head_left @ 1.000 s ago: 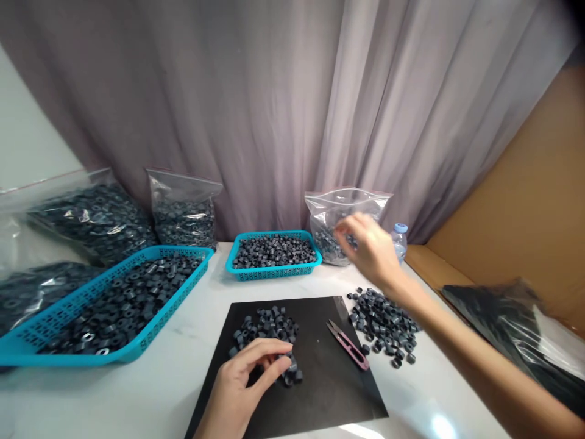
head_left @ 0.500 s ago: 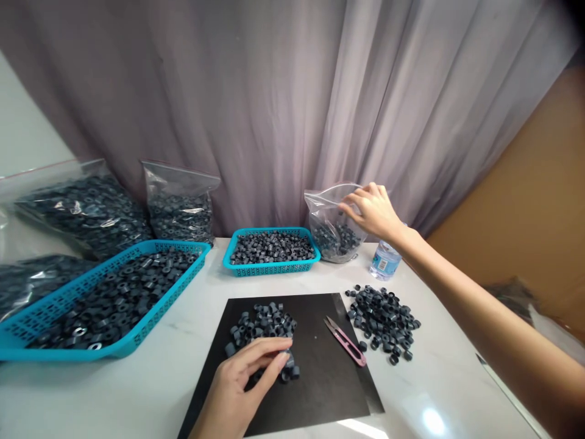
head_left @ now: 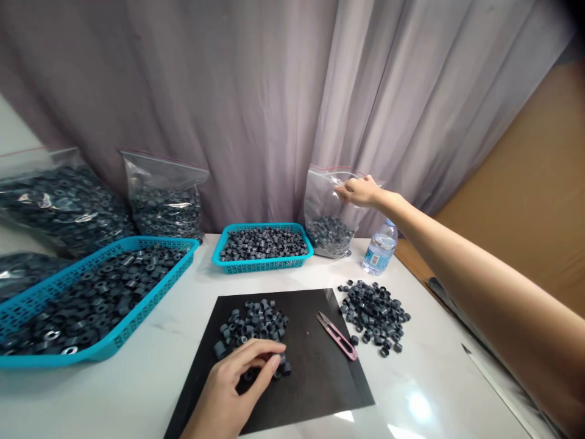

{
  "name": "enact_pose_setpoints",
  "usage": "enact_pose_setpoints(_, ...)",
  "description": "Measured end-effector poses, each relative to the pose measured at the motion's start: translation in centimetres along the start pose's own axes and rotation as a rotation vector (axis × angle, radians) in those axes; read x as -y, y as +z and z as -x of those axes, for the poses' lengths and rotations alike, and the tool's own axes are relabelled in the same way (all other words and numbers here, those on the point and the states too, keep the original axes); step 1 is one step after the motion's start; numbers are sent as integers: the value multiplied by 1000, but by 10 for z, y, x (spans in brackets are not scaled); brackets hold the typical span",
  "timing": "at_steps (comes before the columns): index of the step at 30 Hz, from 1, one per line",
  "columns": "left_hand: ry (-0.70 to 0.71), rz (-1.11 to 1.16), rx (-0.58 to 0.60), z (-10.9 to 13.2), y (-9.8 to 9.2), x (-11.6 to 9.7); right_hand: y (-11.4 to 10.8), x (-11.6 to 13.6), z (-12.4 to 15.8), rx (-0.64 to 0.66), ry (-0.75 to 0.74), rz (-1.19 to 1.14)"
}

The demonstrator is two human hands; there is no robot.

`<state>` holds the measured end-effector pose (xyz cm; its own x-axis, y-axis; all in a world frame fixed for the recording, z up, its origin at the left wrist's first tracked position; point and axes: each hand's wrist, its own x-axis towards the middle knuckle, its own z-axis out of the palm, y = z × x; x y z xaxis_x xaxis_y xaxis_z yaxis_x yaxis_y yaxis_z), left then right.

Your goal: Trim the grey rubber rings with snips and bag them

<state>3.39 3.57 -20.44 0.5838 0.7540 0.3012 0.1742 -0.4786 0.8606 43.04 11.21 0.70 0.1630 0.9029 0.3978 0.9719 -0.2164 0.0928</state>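
My right hand [head_left: 361, 191] is pinched on the upper edge of a clear zip bag [head_left: 325, 207] that stands at the back of the table with dark rings in its bottom. My left hand [head_left: 233, 384] rests on a black mat [head_left: 315, 378], its fingers curled over the near edge of a pile of dark rings [head_left: 253, 326]; whether it holds any I cannot tell. Pink thread snips [head_left: 337, 335] lie on the mat's right side. A second pile of rings [head_left: 373, 316] lies on the white table to the right of the mat.
A small teal basket [head_left: 262, 245] of rings stands beside the bag, a large teal basket [head_left: 91, 292] at the left. Filled zip bags [head_left: 164, 201] lean against the curtain. A water bottle [head_left: 379, 247] stands right of the held bag. Cardboard [head_left: 525, 201] rises at the right.
My right hand has come out of the bag's front and risen to its top edge, pulling the bag upright. The view has shifted slightly; my left hand has stayed on the pile.
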Motion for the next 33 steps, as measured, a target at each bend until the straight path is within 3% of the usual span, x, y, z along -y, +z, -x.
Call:
enact_pose_setpoints(5,-66,78,0,-1,-2,-9,-10,1,10,-156,37,77)
enact_pose_setpoints(7,-89,114,0,0,-3,-14,-8,10,35,-255,14,88)
enact_pose_setpoints(9,-95,144,2,1,-4,-19,4,28,77,-472,-56,43)
enact_pose_setpoints(10,-98,152,3,1,-4,-21,15,40,102,-518,-74,-15)
enact_pose_setpoints(11,-100,153,2,2,-4,-23,29,53,130,-494,-105,-86)
enact_pose_setpoints(14,-100,141,-14,5,-1,-27,74,92,211,-172,-209,-209)
enact_pose_setpoints(17,-69,137,-48,8,3,-29,106,114,263,-93,-173,-190)
enact_pose_setpoints(20,-19,107,-75,9,4,-31,117,122,279,-76,-185,-142)
enact_pose_setpoints(26,6,72,-94,8,3,-33,112,130,282,-176,-210,-31)
enact_pose_setpoints(33,12,66,-84,10,3,-34,91,142,293,-84,-22,-760)
